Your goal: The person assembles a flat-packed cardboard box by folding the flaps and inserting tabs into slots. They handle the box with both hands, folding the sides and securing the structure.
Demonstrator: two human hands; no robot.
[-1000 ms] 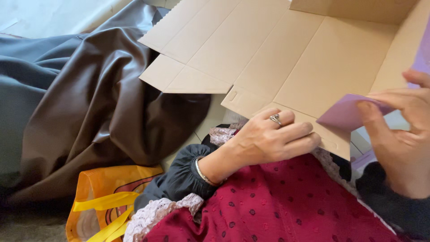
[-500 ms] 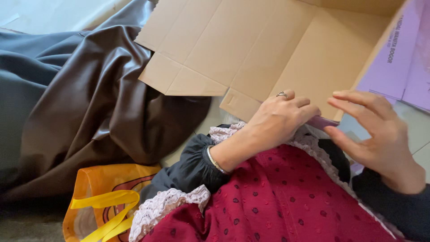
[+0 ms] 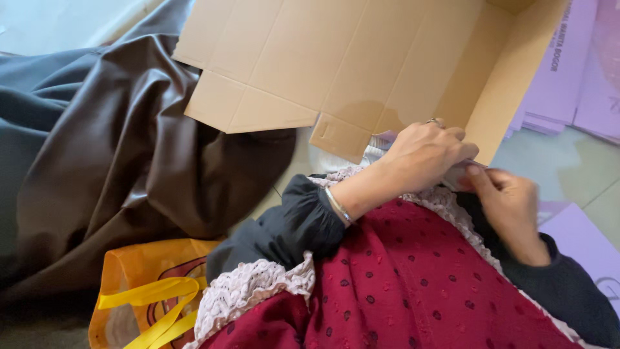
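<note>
so I'm sat on the floor with my left hand and right hand bunched together in my lap, just in front of the big open brown cardboard box, fingers curled and pinching a small pale folded thing between them; it's mostly hidden, so I can't tell what it is. Feels like I'm mid-fold or pressing an edge down, and the next bit probably needs a firm pinch with both thumbs. The stack of flat lilac card sheets sits beside the box on my right, the orange plastic bag with yellow handles down left by the dark brown cloth
</note>
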